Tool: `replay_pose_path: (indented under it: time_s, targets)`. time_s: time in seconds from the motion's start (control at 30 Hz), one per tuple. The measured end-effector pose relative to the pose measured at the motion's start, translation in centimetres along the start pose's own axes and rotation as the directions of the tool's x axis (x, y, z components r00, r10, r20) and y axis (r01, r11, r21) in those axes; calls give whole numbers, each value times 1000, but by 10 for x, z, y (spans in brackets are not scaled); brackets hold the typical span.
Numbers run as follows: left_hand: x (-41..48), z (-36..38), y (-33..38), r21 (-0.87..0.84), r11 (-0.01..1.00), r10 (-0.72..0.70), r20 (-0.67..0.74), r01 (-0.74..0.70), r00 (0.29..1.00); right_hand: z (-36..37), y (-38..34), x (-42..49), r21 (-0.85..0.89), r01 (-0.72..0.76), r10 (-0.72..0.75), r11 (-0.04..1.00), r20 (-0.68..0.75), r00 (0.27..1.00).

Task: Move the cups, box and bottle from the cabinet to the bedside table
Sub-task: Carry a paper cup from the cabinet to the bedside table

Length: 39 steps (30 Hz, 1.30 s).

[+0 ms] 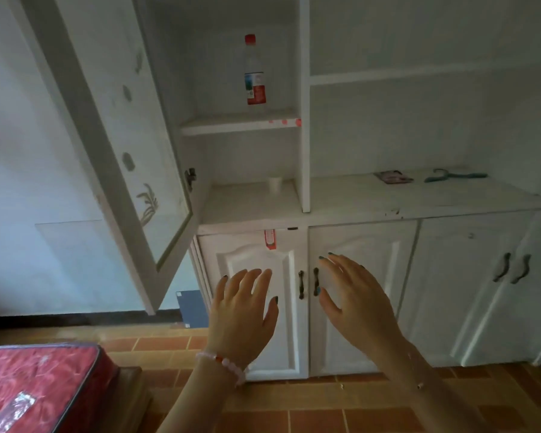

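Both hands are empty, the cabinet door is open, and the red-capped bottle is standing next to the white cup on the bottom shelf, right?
Not quite. The head view shows the red-capped bottle standing alone on the upper shelf, while the white cup sits one level below. The rest holds: the left hand and right hand are empty and the cabinet door is open.

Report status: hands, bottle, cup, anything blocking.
Left hand and right hand open, empty, below the shelves. Bottle upright on upper shelf; cup on lower one. Glass door swung open; path clear.
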<state>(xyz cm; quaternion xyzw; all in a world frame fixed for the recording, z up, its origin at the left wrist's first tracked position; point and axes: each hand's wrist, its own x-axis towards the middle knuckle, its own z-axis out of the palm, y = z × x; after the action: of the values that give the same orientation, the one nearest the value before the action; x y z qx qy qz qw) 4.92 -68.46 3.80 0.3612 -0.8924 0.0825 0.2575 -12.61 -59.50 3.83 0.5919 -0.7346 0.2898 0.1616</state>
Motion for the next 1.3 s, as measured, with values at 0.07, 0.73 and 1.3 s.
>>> replay_pose_path:
  time_s: [0.07,0.73,1.3]
  targets:
    - [34,14,3,11,1000,0,-4,0,1000,12,22,30,6,0,0,1000,1,1000]
    - [227,129,-63,24,977,-212,-46,213,976,158,105,249,166,126,-138,978,61,989]
    - [342,200,-175,-57,974,-225,-90,221,970,346,131,461,646,-504,470,573,245,848]
